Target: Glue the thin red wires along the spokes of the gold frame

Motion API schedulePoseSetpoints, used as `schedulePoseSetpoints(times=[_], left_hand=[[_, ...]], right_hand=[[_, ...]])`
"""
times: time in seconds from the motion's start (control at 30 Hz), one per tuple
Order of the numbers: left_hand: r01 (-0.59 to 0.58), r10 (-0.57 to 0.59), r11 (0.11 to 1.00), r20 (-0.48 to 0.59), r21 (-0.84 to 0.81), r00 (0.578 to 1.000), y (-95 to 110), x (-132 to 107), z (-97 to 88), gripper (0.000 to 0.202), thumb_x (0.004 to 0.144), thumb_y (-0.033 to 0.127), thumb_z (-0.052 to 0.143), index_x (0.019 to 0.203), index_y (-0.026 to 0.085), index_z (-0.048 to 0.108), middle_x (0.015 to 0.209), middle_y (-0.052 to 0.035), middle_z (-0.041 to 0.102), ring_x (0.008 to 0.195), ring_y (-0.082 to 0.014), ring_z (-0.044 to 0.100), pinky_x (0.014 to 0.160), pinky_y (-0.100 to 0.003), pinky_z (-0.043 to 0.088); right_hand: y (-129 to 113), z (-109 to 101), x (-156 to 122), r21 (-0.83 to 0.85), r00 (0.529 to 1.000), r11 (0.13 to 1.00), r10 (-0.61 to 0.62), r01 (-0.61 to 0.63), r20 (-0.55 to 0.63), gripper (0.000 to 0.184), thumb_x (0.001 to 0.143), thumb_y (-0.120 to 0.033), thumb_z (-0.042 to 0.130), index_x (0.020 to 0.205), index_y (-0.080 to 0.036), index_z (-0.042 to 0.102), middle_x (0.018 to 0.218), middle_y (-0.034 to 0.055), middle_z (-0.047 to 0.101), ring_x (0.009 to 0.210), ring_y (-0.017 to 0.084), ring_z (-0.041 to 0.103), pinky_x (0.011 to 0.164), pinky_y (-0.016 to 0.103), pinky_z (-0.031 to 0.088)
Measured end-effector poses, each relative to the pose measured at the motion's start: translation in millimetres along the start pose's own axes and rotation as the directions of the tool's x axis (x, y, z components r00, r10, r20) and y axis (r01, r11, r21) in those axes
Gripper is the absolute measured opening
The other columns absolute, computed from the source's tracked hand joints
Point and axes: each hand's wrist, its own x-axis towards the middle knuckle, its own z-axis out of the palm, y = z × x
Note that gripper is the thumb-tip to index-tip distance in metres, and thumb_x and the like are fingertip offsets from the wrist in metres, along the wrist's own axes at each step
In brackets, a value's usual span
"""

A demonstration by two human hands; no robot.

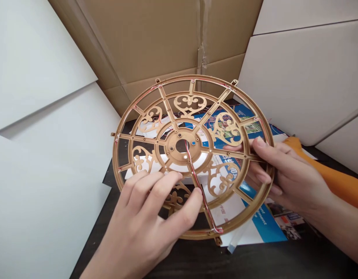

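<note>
A round gold openwork frame (193, 95) with scroll ornaments and spokes is held tilted above a dark table. A thin red and white wire (201, 193) runs from its central hub (183, 146) down one spoke to the rim. My left hand (150, 224) lies over the lower part of the frame, fingers curled, with the thumb pressing on the wire at the spoke. My right hand (283, 174) grips the frame's right rim, thumb on top and fingers behind.
Printed blue and white leaflets (266, 223) lie under the frame on the dark table (254, 263). A brown cardboard box (155, 42) stands behind. White panels (36, 135) flank both sides. An orange object (336, 178) lies at the right.
</note>
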Motion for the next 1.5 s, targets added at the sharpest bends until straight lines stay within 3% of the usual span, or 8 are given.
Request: schedulePoseSetpoints(times=[0.63,0.9,1.07,1.3,1.5], left_hand=[[0.004,-0.003,1.000,0.039,-0.003,0.999,3.1,0.9,-1.8,0.044,0.085,0.006,0.068,0.126,0.022,0.064,0.126,-0.0145,0.057,0.116,-0.0315,0.051,0.102,-0.048,0.040],[0.092,-0.088,0.995,0.096,-0.040,0.992,4.8,0.0,-4.1,0.049,0.082,0.009,0.071,0.127,0.026,0.063,0.131,-0.0126,0.053,0.121,-0.0335,0.046,0.106,-0.050,0.039],[0.171,-0.164,0.984,0.124,-0.049,0.979,7.7,1.1,-4.5,0.037,0.087,0.016,0.070,0.123,0.024,0.063,0.130,-0.0111,0.053,0.119,-0.0314,0.047,0.106,-0.047,0.040],[0.152,-0.145,0.987,0.114,-0.053,0.983,6.9,0.6,-2.4,0.034,0.092,0.024,0.067,0.125,0.021,0.061,0.128,-0.0108,0.057,0.118,-0.0306,0.049,0.105,-0.045,0.037],[0.143,-0.133,0.987,0.129,-0.078,0.983,6.6,0.8,-4.0,0.035,0.093,0.026,0.065,0.127,0.019,0.061,0.128,-0.0126,0.058,0.119,-0.0315,0.048,0.105,-0.047,0.037]], right_hand=[[-4.2,3.8,-2.8,0.000,1.000,1.000,0.027,-0.027,-0.010,0.062,0.088,-0.067,0.067,0.045,-0.023,0.056,0.033,-0.0033,0.025,0.030,0.009,0.025,0.031,0.027,0.014],[-4.9,4.3,-1.7,0.024,0.999,0.999,0.040,-0.041,0.012,0.059,0.092,-0.063,0.065,0.048,-0.023,0.059,0.034,-0.0038,0.025,0.030,0.009,0.024,0.032,0.026,0.016],[-3.0,2.3,-3.7,0.020,0.999,0.999,0.044,-0.044,-0.008,0.062,0.092,-0.064,0.064,0.048,-0.021,0.058,0.034,-0.0035,0.026,0.031,0.008,0.026,0.034,0.025,0.019],[-3.6,1.6,-0.5,0.034,0.998,0.998,0.055,-0.055,-0.001,0.061,0.086,-0.066,0.070,0.046,-0.021,0.056,0.032,-0.0040,0.024,0.031,0.008,0.026,0.032,0.023,0.017],[-3.5,2.1,-1.4,0.036,0.997,0.996,0.083,-0.083,-0.001,0.060,0.090,-0.062,0.068,0.048,-0.020,0.057,0.034,-0.0039,0.027,0.030,0.008,0.028,0.031,0.022,0.020]])
